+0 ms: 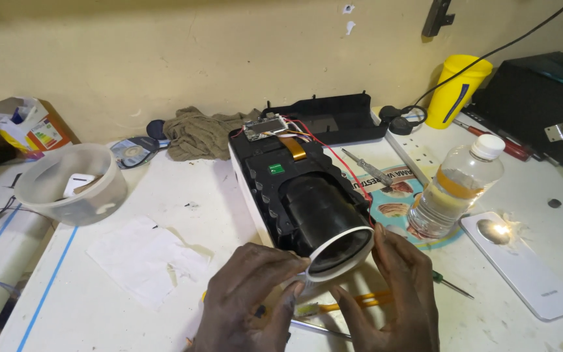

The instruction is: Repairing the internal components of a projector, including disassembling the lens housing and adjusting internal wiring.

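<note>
We're at the lens barrel (pixel 333 225) of the opened projector (pixel 294 189), which lies mid-tabletop (pixel 131 208) with its cover (pixel 340 117) off behind it. Left hand (pixel 249 300) has fingertips curled against the white lens ring's left edge; right hand (pixel 402 293) cups the right edge, fingers bent, neither fully closed. Looks like we're seating or twisting the lens. Next move likely needs an even two-sided grip, clear of the red wire (pixel 333 156). Screwdrivers (pixel 366 166) and water bottle (pixel 454 189) sit nearby.
</note>
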